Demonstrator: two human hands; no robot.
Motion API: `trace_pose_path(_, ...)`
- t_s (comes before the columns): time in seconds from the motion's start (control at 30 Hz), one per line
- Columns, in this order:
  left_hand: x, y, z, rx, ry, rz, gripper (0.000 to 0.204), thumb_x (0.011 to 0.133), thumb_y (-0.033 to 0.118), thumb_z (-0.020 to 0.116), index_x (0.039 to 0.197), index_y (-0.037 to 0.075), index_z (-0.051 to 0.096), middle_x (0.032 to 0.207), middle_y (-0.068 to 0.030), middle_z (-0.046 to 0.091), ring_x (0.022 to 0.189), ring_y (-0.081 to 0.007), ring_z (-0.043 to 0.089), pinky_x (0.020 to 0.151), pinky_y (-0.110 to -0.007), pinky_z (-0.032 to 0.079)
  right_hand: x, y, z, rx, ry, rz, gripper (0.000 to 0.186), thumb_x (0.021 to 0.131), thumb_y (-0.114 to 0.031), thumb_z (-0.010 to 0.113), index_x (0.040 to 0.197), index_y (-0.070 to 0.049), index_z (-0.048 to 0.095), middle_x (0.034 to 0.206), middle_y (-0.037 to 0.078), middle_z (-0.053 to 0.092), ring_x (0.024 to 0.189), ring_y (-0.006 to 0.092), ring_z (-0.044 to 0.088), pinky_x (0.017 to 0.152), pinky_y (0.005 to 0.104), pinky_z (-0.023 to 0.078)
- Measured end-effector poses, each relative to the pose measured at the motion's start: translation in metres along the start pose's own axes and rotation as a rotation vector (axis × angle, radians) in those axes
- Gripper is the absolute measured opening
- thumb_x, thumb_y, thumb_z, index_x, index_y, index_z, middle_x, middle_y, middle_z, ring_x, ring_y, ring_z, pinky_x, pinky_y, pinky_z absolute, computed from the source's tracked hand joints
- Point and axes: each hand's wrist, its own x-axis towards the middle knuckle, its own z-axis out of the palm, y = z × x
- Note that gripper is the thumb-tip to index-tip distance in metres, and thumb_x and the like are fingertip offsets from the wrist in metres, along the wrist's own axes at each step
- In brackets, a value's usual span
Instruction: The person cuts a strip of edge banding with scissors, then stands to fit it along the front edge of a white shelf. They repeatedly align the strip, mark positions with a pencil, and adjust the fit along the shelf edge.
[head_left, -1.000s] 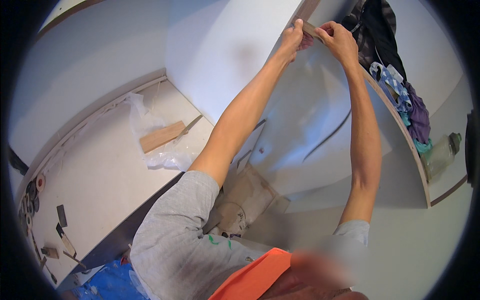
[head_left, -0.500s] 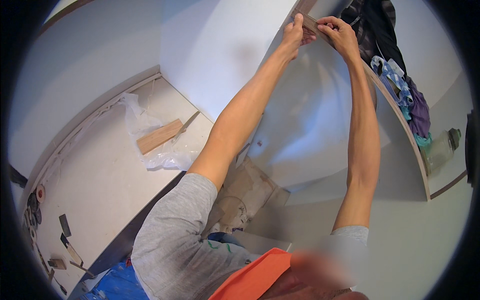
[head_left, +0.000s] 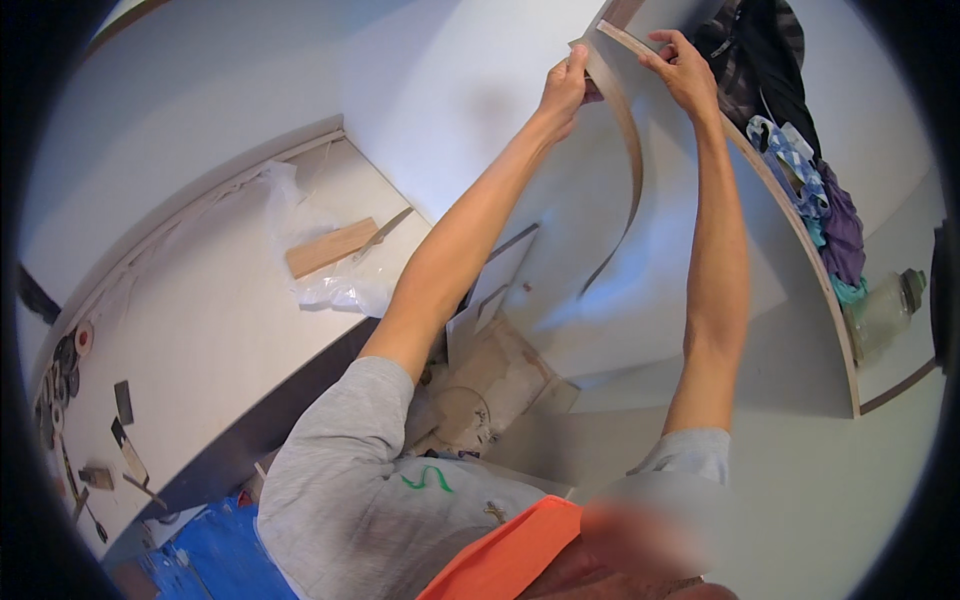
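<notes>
My left hand [head_left: 563,95] is closed on the upper end of a long, thin wood-coloured strip [head_left: 630,140], which hangs in a curve down past the wall. My right hand [head_left: 688,85] is just right of it at the top of a pale board edge [head_left: 620,38], thumb touching the edge and fingers curved and apart. The strip stands away from that edge and passes between my two arms.
On the left worktop [head_left: 180,350] lie a wooden block [head_left: 325,245], a blade [head_left: 383,232], crumpled plastic [head_left: 340,295], tape rolls and small tools. A curved shelf at right holds dark fabric [head_left: 760,50], clothes and a bottle [head_left: 880,310]. Panels [head_left: 500,270] lean below.
My left hand has moved left and slightly down, and the strip now hangs away from the edge. My right fingers have spread a little.
</notes>
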Motion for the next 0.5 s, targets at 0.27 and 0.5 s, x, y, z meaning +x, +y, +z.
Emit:
trace_pose_path(0.27,-0.086,0.038,-0.047,0.350,-0.053,0.040,0.057,0.109,0.053,0.039,0.114,0.003,0.064,0.106,-0.0083,0.068,0.099,-0.0190,0.064,0.093,-0.038,0.050,-0.013,-0.009,0.010,-0.230,0.155,-0.094,0.032,0.083,-0.027,0.079,0.115,-0.023,0.074,0.116,0.011,0.070,0.109,0.0351,0.065,0.090,0.0483,0.056)
trace_pose_path(0.5,-0.161,0.072,-0.067,0.548,0.075,0.041,0.059,0.108,0.058,0.040,0.102,0.006,0.066,0.093,-0.0057,0.068,0.089,-0.0147,0.063,0.086,-0.034,0.050,-0.014,-0.006,0.015,-0.259,0.166,-0.099,0.030,0.087,-0.028,0.077,0.116,-0.021,0.073,0.116,0.009,0.070,0.110,0.0323,0.064,0.092,0.0465,0.054)
